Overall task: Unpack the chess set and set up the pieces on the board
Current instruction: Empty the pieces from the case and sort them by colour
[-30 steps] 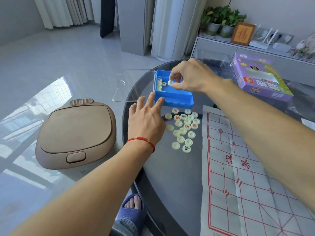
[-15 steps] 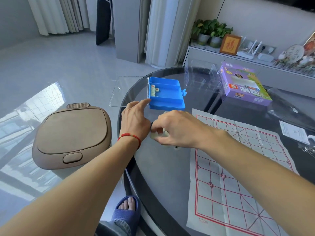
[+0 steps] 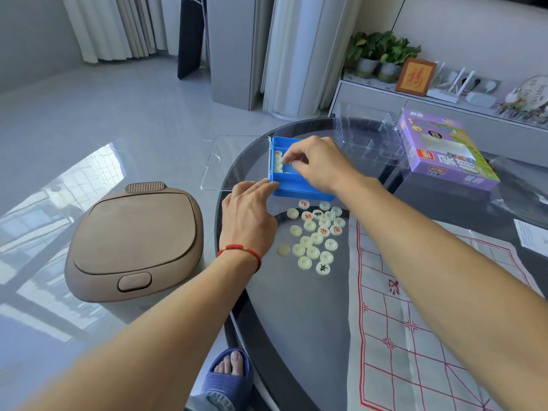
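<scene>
The right hand (image 3: 318, 164) is reaching into the blue box (image 3: 292, 185), its thumb and forefinger curling together over the left compartment; whether they are pinching a piece cannot be told. Under those fingertips a short row of pale pieces (image 3: 278, 163) is lying along the box's left wall, and the rest of the box showing around the hand is looking bare. The left hand (image 3: 247, 218) is resting flat and loosely spread on the desk (image 3: 296, 307), holding nothing, its fingertips touching the box's near left corner. The clear lid (image 3: 234, 161) is lying open just beyond the left hand, hanging over the desk edge. Just right of the left hand, and near to the right wrist, a loose heap (image 3: 315, 235) of pieces is sitting on the desk, some showing red or black characters. The board (image 3: 415, 336), a red-lined sheet, is lying under the right forearm. Beyond the right hand, a clear tray (image 3: 367, 137) and a purple carton (image 3: 444, 149) are sitting side by side.
</scene>
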The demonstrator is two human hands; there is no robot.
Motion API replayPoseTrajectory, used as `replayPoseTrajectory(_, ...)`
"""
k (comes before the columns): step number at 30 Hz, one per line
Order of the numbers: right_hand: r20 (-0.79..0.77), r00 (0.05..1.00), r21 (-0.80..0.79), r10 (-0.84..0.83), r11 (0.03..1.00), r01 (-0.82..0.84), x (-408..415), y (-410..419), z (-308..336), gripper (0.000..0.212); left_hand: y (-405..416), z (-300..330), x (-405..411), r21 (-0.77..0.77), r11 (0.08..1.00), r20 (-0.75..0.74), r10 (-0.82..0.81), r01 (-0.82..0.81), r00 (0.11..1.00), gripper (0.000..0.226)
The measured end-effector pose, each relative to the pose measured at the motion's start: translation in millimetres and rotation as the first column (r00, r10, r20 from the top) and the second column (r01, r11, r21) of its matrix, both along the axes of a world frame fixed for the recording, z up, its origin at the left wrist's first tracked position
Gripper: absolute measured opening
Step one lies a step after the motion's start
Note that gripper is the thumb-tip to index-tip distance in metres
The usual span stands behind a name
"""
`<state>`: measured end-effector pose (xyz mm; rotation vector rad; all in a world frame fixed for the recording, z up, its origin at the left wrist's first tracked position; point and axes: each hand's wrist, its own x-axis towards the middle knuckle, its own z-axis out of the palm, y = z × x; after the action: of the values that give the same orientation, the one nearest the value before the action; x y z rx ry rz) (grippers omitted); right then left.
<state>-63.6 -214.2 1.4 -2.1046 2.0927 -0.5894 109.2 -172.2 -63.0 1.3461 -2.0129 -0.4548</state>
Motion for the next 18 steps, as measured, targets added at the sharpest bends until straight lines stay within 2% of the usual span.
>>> replayPoseTrajectory(3, -0.002, 1.0, 0.09, 0.029, 0.996, -0.029, 4, -14, -10, 0.033, 0, 0, 0, -0.007, 1.0, -0.014, -0.008, 0.008, 1.0, 0.075)
replayPoseTrajectory(7, -0.045, 0.999, 0.07, 0.008, 0.998, -0.005, -3, -14, -12, 0.038, 0, 0, -1, 0.002, 1.0, -0.002, 0.001, -0.001, 1.0, 0.076)
replayPoseTrajectory(9, -0.077, 0.997, 0.069, -0.016, 0.997, 0.022, -13, -11, -10, 0.037, 1, 0, -2, -0.002, 1.0, -0.001, 0.001, -0.001, 1.0, 0.076)
replayPoseTrajectory(15, -0.018, 0.999, 0.053, -0.038, 0.998, 0.039, -30, -16, -4, 0.026, 2, 0, -3, 0.014, 1.0, 0.017, 0.003, -0.003, 1.0, 0.077)
replayPoseTrajectory(18, -0.011, 1.0, 0.151, 0.013, 0.989, -0.011, -30, -22, 2, 0.021, 2, 1, -2, 0.016, 1.0, 0.018, 0.005, -0.005, 1.0, 0.077)
